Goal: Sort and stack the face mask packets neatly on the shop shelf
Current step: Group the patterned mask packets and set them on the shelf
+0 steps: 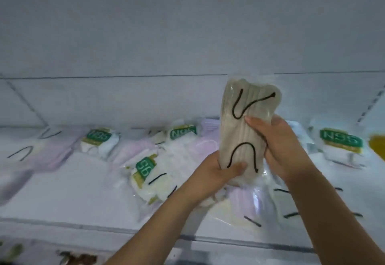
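Observation:
I hold a clear packet of beige face masks with black ear loops (243, 119) upright above the white shelf (68, 200). My left hand (216, 174) grips its lower end, thumb across the front. My right hand (277, 139) grips its right side at mid height, thumb on the front. Beneath my hands lies a loose heap of packets (250, 204), lilac and white ones with black loops. Scattered along the shelf are green-labelled packets (145, 173), (100, 139), (183, 132), (341, 146), and lilac packets (52, 150) at the left.
The shelf's white back panel (145, 98) rises behind the packets, and another shelf's underside spans the top. The front shelf edge (104, 228) runs across below my forearms. A yellow item (378, 141) shows at the far right. Blurred goods sit on a lower level at bottom left.

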The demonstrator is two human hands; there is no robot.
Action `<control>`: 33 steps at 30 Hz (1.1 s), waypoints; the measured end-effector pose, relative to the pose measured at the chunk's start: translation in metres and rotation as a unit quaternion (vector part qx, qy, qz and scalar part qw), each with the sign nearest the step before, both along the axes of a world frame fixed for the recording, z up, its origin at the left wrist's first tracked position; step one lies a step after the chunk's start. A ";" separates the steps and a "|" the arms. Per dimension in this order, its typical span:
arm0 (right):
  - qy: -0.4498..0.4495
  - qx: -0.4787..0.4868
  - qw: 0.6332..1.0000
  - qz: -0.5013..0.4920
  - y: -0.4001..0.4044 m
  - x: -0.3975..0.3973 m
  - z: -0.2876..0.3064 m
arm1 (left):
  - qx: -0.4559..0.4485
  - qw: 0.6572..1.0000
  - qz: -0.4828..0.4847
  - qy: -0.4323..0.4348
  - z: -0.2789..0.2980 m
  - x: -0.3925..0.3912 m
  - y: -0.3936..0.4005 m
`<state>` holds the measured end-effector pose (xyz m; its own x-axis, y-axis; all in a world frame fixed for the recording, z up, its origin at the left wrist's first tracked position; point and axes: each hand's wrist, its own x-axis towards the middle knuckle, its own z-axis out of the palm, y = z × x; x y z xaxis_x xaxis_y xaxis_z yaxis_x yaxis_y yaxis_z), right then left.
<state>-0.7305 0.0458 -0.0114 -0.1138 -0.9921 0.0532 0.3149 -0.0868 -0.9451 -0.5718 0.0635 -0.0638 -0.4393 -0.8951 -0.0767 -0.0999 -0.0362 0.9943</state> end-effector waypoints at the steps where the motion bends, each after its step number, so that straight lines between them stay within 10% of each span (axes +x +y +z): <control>1: 0.001 0.001 1.000 0.025 -0.010 0.026 0.000 | -0.006 0.999 0.044 -0.010 0.001 0.025 0.001; 17: 0.067 0.112 0.964 0.231 -0.081 0.437 -0.019 | 0.024 0.925 0.378 -0.029 0.004 0.441 0.037; 33: 0.241 0.176 0.954 0.030 -0.090 0.484 -0.038 | -0.093 0.934 0.208 -0.274 -0.015 0.593 -0.037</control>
